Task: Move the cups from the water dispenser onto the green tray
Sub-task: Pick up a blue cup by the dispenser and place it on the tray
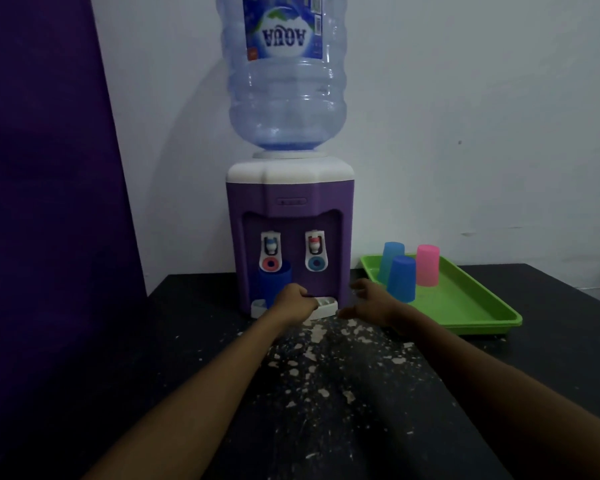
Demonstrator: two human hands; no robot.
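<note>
A purple and white water dispenser [289,199] stands at the back of the dark table. A dark blue cup [272,277] sits upright under its left tap, on the white drip tray [326,306]. My left hand [293,301] is curled against the cup's lower right side, and its fingers look closed on it. My right hand [364,299] hovers open, fingers apart, by the dispenser's lower right corner. The green tray [471,306] to the right holds three upside-down cups: a light blue cup [392,254], a blue cup [401,278] and a pink cup [427,265].
A large clear water bottle [286,81] sits inverted on top of the dispenser. The black table [326,393] has pale flecks in front of the dispenser. A purple panel [42,168] stands at the left and a white wall behind.
</note>
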